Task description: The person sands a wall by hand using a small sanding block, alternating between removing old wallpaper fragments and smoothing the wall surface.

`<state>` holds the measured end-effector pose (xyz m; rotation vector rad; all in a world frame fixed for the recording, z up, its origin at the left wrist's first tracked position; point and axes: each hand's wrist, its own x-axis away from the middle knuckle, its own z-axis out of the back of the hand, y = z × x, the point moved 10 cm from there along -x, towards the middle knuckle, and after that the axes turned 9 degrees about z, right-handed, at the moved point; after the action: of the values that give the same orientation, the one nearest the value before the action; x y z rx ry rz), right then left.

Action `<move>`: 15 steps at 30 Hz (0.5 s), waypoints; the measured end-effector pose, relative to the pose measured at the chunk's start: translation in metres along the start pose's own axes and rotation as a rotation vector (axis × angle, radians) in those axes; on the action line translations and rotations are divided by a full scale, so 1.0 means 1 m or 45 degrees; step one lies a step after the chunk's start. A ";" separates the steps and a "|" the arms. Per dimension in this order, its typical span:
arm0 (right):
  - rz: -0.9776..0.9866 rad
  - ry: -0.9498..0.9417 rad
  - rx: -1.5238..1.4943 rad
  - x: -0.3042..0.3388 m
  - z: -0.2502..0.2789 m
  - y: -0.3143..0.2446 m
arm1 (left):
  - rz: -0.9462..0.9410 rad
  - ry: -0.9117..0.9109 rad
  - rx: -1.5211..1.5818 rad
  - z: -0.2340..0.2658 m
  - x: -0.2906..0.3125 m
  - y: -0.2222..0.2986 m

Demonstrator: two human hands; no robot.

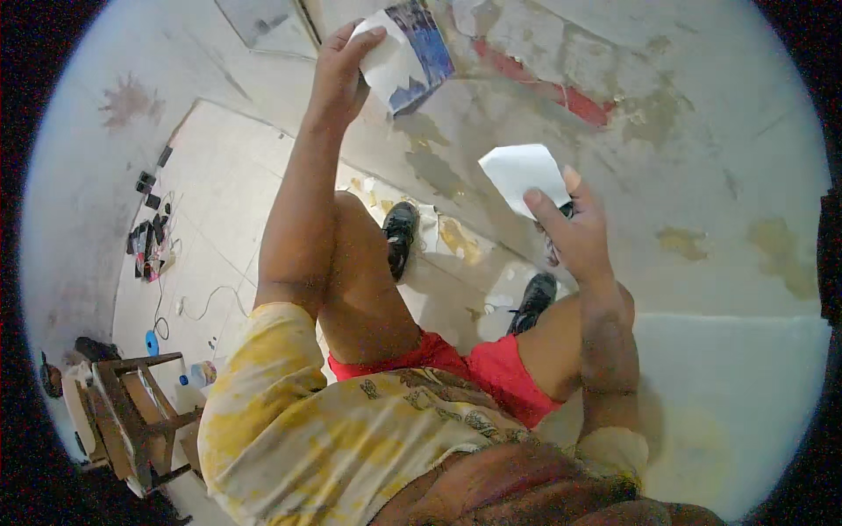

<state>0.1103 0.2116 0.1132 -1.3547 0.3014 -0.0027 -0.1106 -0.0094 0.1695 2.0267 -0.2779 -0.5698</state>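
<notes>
Up at the wall, my left hand (340, 66) pinches a piece of paper (386, 66) between thumb and fingers. Its near part is white, and the far side carries a blue and purple print. Lower and to the right, my right hand (574, 230) grips a white paper piece (524, 174) with a cut-off corner, thumb on top. Something dark shows under that thumb, too small to name. Both papers are held apart from each other. Whether the left paper touches the wall (728, 140) I cannot tell.
The wall has brownish patches and a red strip (544, 83). White scraps (428, 228) lie by my shoes (401, 237) along the wall's foot. At the left are a wooden chair (145, 412), a plastic bottle (202, 374), a blue roll (152, 343) and dark devices with cables (145, 250).
</notes>
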 end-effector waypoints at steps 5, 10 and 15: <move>0.114 0.073 0.022 -0.008 0.007 -0.005 | -0.011 -0.235 -0.507 -0.021 0.004 -0.013; 0.050 0.161 -0.220 -0.015 0.021 0.012 | 0.045 -0.966 -1.263 -0.107 0.050 -0.116; 0.022 0.141 -0.342 -0.018 0.016 0.024 | 0.378 -1.407 -1.671 -0.142 0.131 -0.223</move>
<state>0.0921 0.2350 0.0966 -1.6217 0.4181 -0.0239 0.0656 0.1545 -0.0015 0.2769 -0.6160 -1.2099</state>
